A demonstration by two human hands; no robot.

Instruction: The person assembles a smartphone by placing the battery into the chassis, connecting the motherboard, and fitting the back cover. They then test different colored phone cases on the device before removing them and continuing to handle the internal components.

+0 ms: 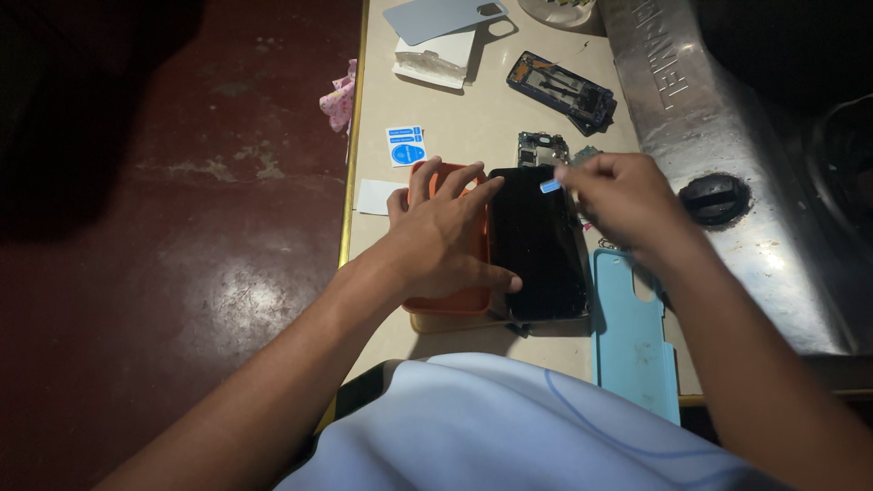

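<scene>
1. Black phone [538, 241] is lying face up between both hands, partly over an orange case [452, 298].
2. Left hand [443, 235] is lying flat and spread, pinning phone and case so neither slides.
3. Right hand [618, 198] is pinching a small blue tab [549, 185] over the phone's far edge.
4. Blue case [632, 336] is lying just under the right wrist, within reach.
</scene>
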